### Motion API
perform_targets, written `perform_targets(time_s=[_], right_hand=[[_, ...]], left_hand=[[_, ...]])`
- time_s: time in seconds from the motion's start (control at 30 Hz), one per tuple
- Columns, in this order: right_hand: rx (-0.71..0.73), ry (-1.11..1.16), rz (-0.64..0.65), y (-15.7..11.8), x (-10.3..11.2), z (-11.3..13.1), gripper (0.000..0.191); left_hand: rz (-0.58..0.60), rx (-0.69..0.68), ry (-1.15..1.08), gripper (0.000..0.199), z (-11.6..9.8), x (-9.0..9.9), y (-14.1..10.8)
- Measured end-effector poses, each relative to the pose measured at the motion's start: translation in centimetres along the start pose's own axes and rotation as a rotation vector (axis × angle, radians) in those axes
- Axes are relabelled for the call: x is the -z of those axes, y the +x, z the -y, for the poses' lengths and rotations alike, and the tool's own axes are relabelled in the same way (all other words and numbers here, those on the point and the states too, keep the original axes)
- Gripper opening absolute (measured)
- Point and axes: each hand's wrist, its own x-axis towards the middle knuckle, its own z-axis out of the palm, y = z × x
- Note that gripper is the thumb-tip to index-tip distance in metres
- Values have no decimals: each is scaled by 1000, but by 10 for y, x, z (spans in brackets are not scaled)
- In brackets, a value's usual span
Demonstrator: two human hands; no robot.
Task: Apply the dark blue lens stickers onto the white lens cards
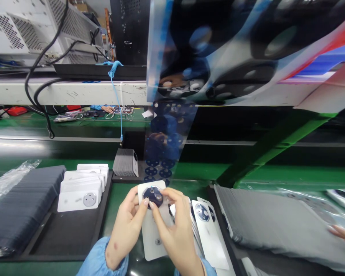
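A white phone back cover (152,245) is upright between my hands, with a dark octagonal camera patch (153,195) near its top. My left hand (126,226) is closed on the cover's left edge, its thumb on the lower rim of the patch. From the other side, my right hand (175,226) is closed on the cover, thumb and forefinger on the patch. Close by on the right are several white covers (208,234) with dark camera patches, partly overlapping. Just beyond my hands hangs a clear film strip (168,142) bearing rows of dark round patches.
On the left, a black tray (66,234) holds fanned white covers (80,195) beside a long dark stack (23,203). A small upright stack (125,163) stands behind. To the right lies a grey stack (276,218), with another person's fingers (343,234) near it. A blue coiled cord (117,99) hangs down.
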Motion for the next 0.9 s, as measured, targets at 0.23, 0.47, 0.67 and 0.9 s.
perform_targets(time_s=[0.23,0.47,0.67,0.9], right_hand=[[-178,125,36,4,2,-6,50],[-469,536,371,8,7,-1,32],[-561,682,364,12,9,0,31],[-585,735,287,7,4,-4,32]], left_hand=[[-90,-36,-50,45,-1,6,1],[-13,-15,-47,41,-2,2,-1],[32,8,-64,42,-4,1,-3],[-7,42,-30,40,-3,-4,-4]])
